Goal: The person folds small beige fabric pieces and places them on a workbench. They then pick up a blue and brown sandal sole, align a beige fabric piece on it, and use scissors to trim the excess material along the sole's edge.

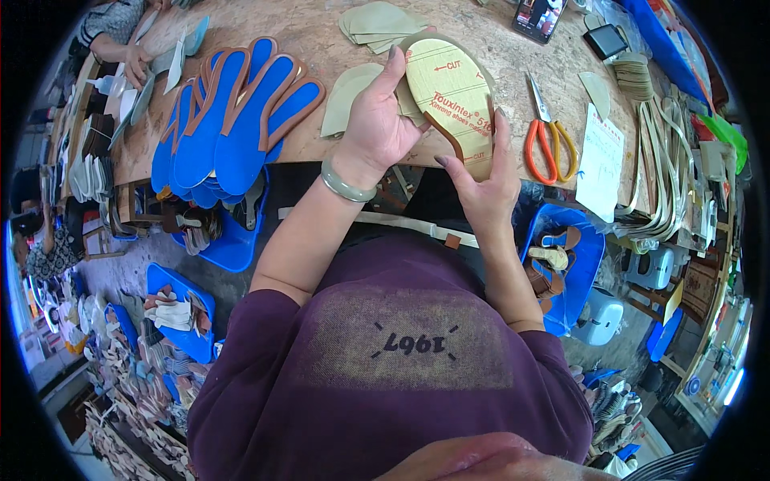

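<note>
Held up over the table's near edge is a yellow insole board [447, 84] with red printing and a brown edge on its lower left side. A greenish piece of sheet shows behind its rim. My left hand [383, 120], a pale bangle at its wrist, grips the board's left side, thumb up along the edge and other fingers partly hidden. My right hand [491, 184] pinches the narrow lower end between thumb and fingers. Pale green cut pieces [345, 100] lie beside my left hand. Scissors [542, 132] with orange and yellow handles rest to the right.
Blue insoles with brown trim [228, 128] are fanned out at left. Another person's hand [138, 66] works at far left. A phone [541, 16], a paper sheet [600, 160] and hanging strips [662, 168] are on the right. Blue bins [571, 228] stand below the table.
</note>
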A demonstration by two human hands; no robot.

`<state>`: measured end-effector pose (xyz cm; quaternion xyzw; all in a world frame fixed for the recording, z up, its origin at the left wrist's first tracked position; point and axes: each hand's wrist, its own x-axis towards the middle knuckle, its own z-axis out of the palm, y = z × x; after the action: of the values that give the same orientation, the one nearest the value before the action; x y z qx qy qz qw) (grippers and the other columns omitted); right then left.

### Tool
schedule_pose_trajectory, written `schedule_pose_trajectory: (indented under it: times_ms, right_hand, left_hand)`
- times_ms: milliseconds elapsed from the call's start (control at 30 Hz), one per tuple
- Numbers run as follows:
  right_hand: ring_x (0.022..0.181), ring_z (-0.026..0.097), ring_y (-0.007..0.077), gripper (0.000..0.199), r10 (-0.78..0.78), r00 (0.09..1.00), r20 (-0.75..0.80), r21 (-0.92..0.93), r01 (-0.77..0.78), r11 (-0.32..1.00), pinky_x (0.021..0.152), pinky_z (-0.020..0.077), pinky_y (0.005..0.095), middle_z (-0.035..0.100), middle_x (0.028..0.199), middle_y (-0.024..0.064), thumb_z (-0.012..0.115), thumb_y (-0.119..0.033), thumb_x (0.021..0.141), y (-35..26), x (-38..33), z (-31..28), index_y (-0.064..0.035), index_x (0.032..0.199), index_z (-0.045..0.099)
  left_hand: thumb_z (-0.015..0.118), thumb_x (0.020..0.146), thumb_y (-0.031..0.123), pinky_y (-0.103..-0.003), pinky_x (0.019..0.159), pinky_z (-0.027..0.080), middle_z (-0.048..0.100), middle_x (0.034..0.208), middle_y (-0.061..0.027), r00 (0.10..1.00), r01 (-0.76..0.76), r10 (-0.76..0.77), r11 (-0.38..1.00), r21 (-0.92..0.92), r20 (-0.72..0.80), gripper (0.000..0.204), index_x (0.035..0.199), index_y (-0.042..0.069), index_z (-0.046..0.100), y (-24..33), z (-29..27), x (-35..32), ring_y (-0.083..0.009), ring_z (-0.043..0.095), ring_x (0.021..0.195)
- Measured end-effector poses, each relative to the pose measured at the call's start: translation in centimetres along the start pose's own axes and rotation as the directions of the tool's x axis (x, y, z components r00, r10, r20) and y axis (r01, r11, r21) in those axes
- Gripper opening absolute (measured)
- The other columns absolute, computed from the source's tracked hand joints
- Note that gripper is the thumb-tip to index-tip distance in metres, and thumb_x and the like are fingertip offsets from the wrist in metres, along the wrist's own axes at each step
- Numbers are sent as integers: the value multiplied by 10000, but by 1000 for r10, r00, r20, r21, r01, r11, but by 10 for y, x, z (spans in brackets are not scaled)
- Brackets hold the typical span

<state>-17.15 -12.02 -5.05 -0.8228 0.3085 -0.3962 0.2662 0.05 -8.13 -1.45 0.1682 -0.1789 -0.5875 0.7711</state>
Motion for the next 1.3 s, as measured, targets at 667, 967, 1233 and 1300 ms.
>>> schedule_pose_trajectory:
  times_ms: [667, 967, 1233, 1300]
  right_hand:
    - [1132, 596, 342, 916, -23, 1000, -2, -1, 23, 1000, 912, 504, 399, 572, 1258, 220, 840, -234, 706, -4, 2, 6, 15, 1433, 342]
    - [1142, 594, 346, 920, -26, 1000, 1, 1, 26, 1000, 911, 512, 393, 571, 1262, 219, 841, -221, 703, -3, 1, 9, 18, 1435, 338]
    - [1128, 601, 343, 900, -12, 1000, 8, 3, 12, 1000, 895, 518, 393, 580, 1238, 221, 840, -216, 703, -5, 0, 8, 10, 1427, 355]
    - [1121, 603, 344, 896, -17, 1000, 7, -10, 17, 1000, 890, 520, 395, 582, 1233, 221, 839, -215, 702, -5, 1, 8, 8, 1424, 358]
  left_hand:
    - [312, 1033, 468, -476, 1089, 371, 441, 1410, -102, 998, -42, 42, 999, -7, -39, 550, 1458, 120, 343, -7, -3, -1, -263, 432, 1317]
    - [299, 1027, 496, -494, 1085, 366, 434, 1407, -99, 995, -81, 82, 996, 25, -61, 561, 1456, 135, 346, -10, 1, -3, -275, 426, 1318]
    - [288, 1030, 489, -497, 1080, 377, 439, 1397, -103, 995, -79, 80, 997, 16, -53, 556, 1456, 134, 336, -10, 1, -4, -276, 436, 1308]
    - [286, 1031, 486, -494, 1079, 380, 440, 1395, -101, 995, -95, 97, 994, 44, -38, 557, 1459, 131, 331, -10, -2, -3, -278, 436, 1307]
